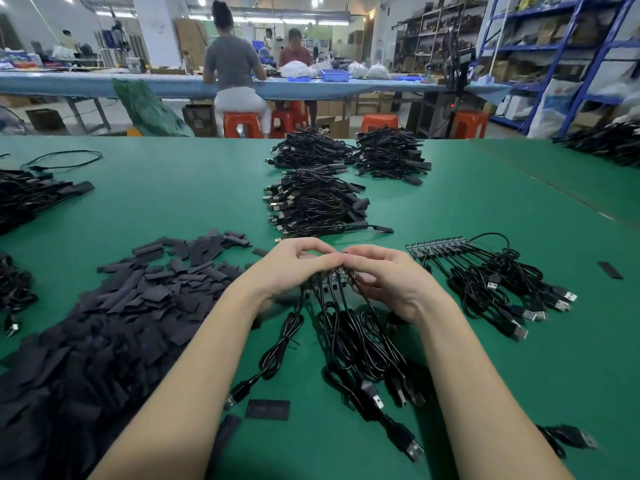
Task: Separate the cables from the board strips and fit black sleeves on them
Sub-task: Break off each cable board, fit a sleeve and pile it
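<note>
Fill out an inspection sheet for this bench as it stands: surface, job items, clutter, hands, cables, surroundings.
Surface: green mat, no damage seen.
Job's things: board strip held in both hands; second board strip lies to the right with cables attached; sleeve pile to the left.
Clutter: stray sleeve near the front edge; another stray sleeve far right.
Grippers: left hand and right hand pinch the strip, fingertips close together.
Cables: attached cables trail toward the person; finished bundles stacked behind.
Surroundings: two seated workers at a far table; shelving at right.
</note>
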Tool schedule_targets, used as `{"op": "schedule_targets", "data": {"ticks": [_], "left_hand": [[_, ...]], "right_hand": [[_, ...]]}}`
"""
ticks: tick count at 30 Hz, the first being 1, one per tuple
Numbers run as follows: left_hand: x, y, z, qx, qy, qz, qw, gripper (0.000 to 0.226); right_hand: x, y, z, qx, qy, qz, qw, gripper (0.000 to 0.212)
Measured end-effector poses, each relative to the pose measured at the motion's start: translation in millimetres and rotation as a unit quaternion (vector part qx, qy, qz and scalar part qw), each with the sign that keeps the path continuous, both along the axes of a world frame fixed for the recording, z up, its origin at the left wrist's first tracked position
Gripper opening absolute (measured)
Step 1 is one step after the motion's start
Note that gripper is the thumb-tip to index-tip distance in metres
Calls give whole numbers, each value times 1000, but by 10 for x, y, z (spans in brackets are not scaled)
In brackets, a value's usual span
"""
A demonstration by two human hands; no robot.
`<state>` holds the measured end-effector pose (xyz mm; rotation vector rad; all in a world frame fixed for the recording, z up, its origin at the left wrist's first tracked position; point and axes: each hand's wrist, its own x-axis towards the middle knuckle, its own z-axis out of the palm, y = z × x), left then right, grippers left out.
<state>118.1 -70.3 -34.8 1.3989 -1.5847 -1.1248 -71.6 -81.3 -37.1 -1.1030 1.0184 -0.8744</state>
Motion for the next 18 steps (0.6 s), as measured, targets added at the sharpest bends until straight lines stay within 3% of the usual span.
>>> {"op": "schedule_targets", "data": {"ticks": [3, 6, 13, 18], "left_hand": [[11, 66, 46, 50, 57, 10, 997, 34], [35, 84, 33, 114, 151, -3, 982, 37], [-16, 70, 25, 151, 259, -27, 954, 37], [-31, 89, 17, 157, 337, -58, 926, 30]], "right_hand": [[-2, 1, 4, 31, -19, 17, 999, 49], [-9, 1, 15, 42, -37, 23, 998, 40], [11, 19, 51, 71, -73, 32, 994, 33], [46, 54, 63, 193, -225, 28, 955, 9]]}}
